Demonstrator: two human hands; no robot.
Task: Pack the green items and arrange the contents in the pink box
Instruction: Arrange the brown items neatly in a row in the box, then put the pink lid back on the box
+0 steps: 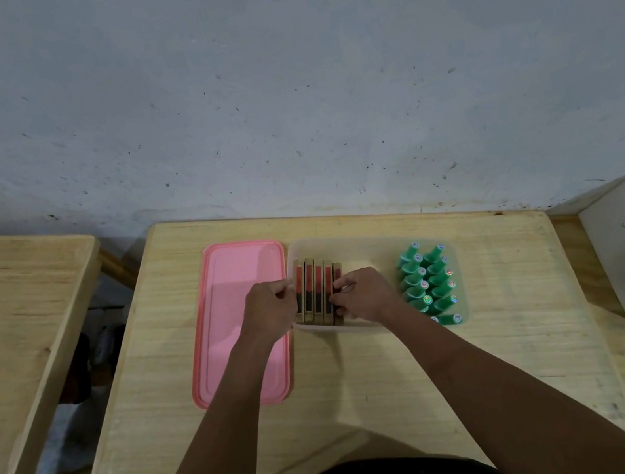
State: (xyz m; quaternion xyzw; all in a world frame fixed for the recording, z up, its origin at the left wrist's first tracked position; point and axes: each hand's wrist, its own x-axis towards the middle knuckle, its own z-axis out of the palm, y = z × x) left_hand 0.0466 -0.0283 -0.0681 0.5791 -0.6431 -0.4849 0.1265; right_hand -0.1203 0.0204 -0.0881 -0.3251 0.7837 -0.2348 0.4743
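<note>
At the centre of the frame, a translucent box [366, 246] sits on the wooden worktop [370, 385]. The left hand [271, 306] and right hand [358, 295], fingers curled, press a row of gold-edged slim boxes [316, 278] together from either side. Green bottles [430, 285] fill the box's right end. The pink lid [225, 294] lies just left.

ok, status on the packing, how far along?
Done: the green items already sit in two rows at the right end of the clear box. In hand: left hand and right hand bracket the row of gold-and-red cartons, squaring them up at the left end. Left: the middle is unfilled, and the pink lid lies on the table beside the box.
</note>
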